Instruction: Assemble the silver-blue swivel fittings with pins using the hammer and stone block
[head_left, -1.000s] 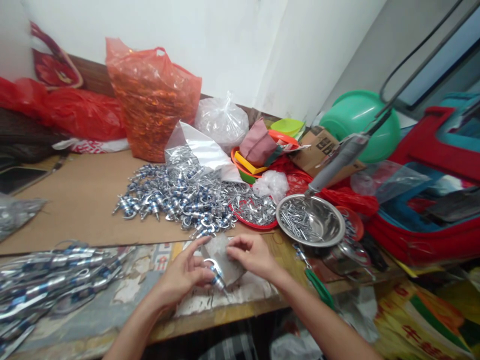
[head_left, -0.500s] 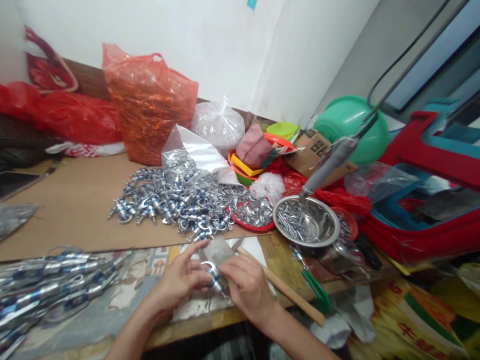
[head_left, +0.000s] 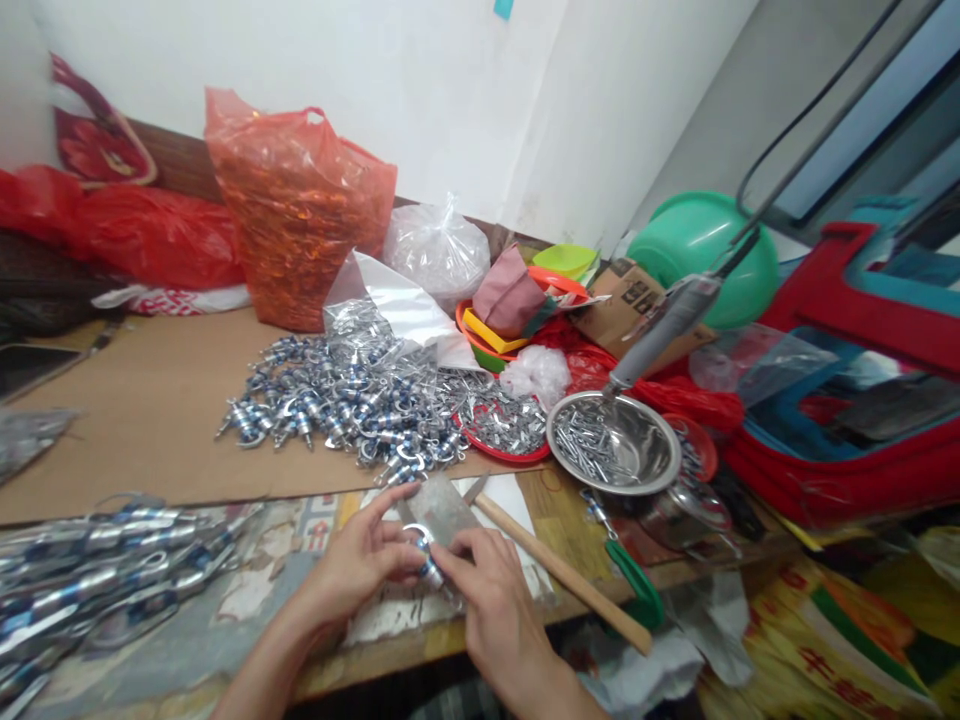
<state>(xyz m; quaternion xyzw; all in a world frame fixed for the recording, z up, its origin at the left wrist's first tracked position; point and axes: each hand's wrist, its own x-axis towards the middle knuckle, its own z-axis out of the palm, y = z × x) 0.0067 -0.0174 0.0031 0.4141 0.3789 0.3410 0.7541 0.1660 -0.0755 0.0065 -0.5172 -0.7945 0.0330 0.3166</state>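
My left hand (head_left: 360,565) pinches a small silver and blue metal fitting (head_left: 424,560) over the near table edge, fingers curled around it. My right hand (head_left: 491,590) meets it from the right, its fingertips closed on the same fitting. Under both hands lies a grey metal block (head_left: 442,508) on white paper. A big heap of the same silver and blue fittings (head_left: 337,405) is spread on brown cardboard (head_left: 142,420) beyond my hands. More fittings, strung in rows (head_left: 97,570), lie at the near left.
A steel bowl of screws (head_left: 611,442) and a red tray of metal clips (head_left: 510,425) sit to the right. A wooden stick (head_left: 559,572), green-handled tool (head_left: 637,585), hanging grey power driver (head_left: 664,325), orange bag (head_left: 296,220), green basin (head_left: 701,245) and red stools (head_left: 855,400) surround.
My right hand moved from the block's far side down and toward me onto the fitting, uncovering the wooden stick. The left hand kept its hold.
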